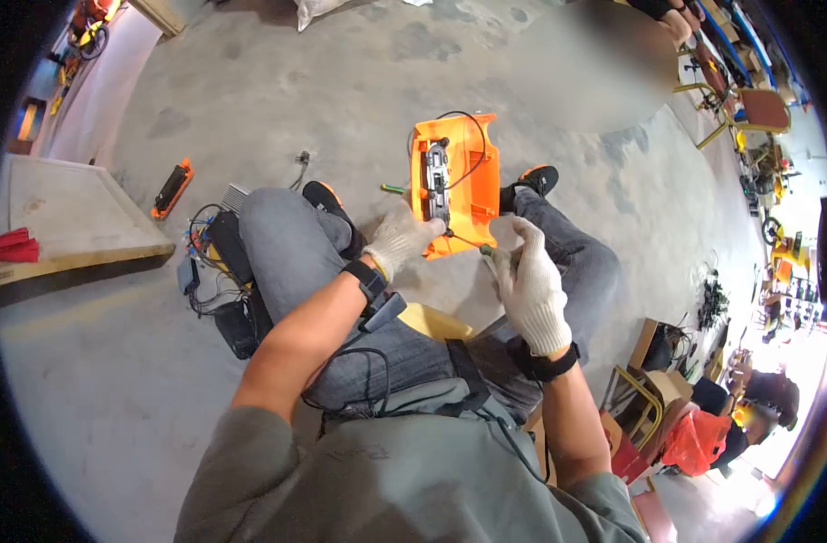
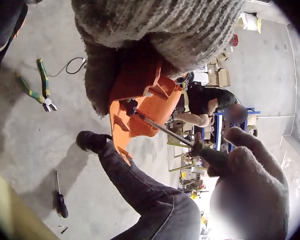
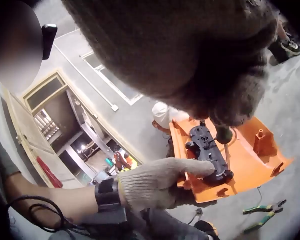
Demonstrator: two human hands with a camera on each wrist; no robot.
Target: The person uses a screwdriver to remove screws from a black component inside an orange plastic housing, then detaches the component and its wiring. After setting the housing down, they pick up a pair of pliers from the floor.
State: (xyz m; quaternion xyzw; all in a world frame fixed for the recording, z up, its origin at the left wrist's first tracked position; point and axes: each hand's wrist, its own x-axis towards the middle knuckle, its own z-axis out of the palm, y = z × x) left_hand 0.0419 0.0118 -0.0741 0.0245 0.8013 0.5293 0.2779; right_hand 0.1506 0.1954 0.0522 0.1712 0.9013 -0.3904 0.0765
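Note:
My gloved left hand grips the near left edge of an orange plastic shell, its thumb on a black molded part set inside. The shell is held up over the floor between the legs, hollow side showing, with a black cable looping across it. In my gloved right hand is a screwdriver with a green handle. Its metal shaft points left into the shell, and the tip end meets a dark piece at the black part's near end. The right index finger stands raised off the handle.
On the floor lie green-handled pliers and a second, dark-handled screwdriver. Left of the legs sit a black box with wires and an orange-black piece. A pale slab stands farther left; a chair is at far right.

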